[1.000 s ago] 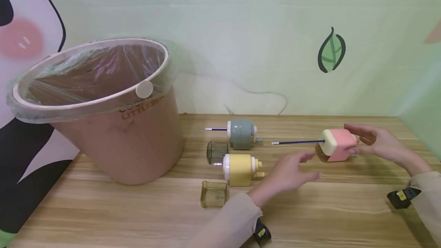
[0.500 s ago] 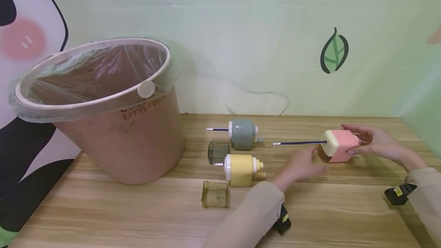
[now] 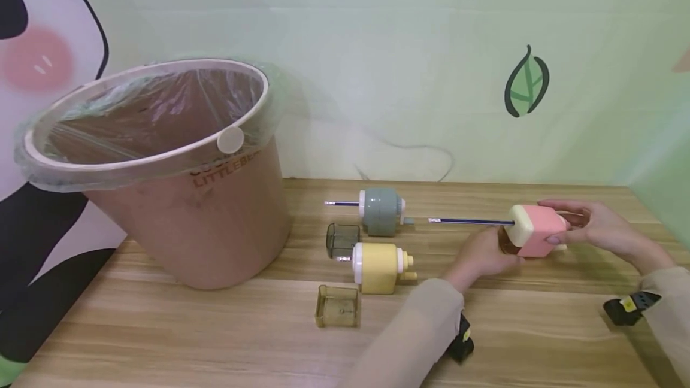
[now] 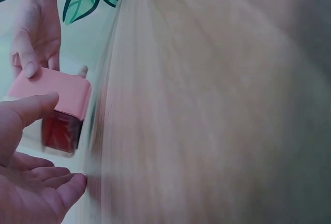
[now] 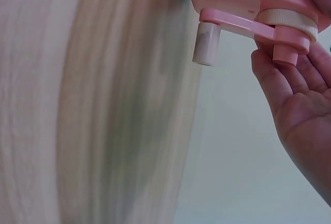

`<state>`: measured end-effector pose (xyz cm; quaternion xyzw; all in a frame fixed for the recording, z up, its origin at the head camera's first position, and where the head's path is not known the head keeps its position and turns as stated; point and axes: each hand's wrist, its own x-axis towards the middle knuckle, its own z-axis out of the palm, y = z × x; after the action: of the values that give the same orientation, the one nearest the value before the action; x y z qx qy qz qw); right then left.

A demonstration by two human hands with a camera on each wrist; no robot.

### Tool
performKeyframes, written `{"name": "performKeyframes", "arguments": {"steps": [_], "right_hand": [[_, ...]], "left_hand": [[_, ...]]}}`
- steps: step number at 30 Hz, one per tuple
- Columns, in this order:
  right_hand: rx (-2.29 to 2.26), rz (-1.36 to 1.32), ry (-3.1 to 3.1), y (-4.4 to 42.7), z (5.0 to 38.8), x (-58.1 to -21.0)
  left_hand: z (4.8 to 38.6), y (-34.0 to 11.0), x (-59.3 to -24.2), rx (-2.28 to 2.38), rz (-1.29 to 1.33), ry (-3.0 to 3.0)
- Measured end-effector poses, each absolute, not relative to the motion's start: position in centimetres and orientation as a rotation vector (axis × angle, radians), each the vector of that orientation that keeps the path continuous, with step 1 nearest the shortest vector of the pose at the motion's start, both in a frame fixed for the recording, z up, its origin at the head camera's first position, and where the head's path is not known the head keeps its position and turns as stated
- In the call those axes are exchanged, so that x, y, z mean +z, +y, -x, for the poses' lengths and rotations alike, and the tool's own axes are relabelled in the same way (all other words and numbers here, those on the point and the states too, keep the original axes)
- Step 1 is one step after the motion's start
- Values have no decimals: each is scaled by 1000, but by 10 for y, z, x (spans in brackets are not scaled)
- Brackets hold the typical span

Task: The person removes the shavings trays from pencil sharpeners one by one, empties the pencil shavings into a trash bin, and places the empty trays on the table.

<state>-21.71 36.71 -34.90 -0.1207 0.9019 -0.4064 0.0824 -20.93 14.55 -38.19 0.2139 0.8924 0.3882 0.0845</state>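
A pink pencil sharpener [image 3: 544,231] with a cream front and a hand crank is at the right of the table in the head view. A dark blue pencil [image 3: 474,221] sticks out of its front. My right hand [image 3: 606,229] grips the sharpener's back end, thumb on the near side; the right wrist view shows the crank [image 5: 243,25] hanging free by the palm. My left hand [image 3: 485,253] is at the front underside, by the brown see-through shavings drawer [image 4: 61,131]. In the left wrist view its thumb and fingers stand apart around that drawer; contact is unclear.
A blue-grey sharpener [image 3: 380,211] and a yellow sharpener [image 3: 378,268], each with a pencil in it, stand mid-table. Beside them lie a smoky drawer [image 3: 342,241] and an amber drawer [image 3: 337,306]. A large pink bin [image 3: 232,220] with a plastic liner stands left.
My left hand has moved right, from the open table to the front of the pink sharpener. My right hand keeps its hold; the sharpener has barely shifted.
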Motion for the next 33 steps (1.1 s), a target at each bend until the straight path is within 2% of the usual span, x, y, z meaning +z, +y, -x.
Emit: {"name": "performKeyframes", "arguments": {"steps": [14, 33], "right_hand": [[-1214, 377, 2683, 363, 208, -333], [-1184, 411, 2705, 361, 203, -327]], "left_hand": [[207, 144, -380, 1513, -602, 2615], [207, 135, -382, 1523, -736, 2570]]}}
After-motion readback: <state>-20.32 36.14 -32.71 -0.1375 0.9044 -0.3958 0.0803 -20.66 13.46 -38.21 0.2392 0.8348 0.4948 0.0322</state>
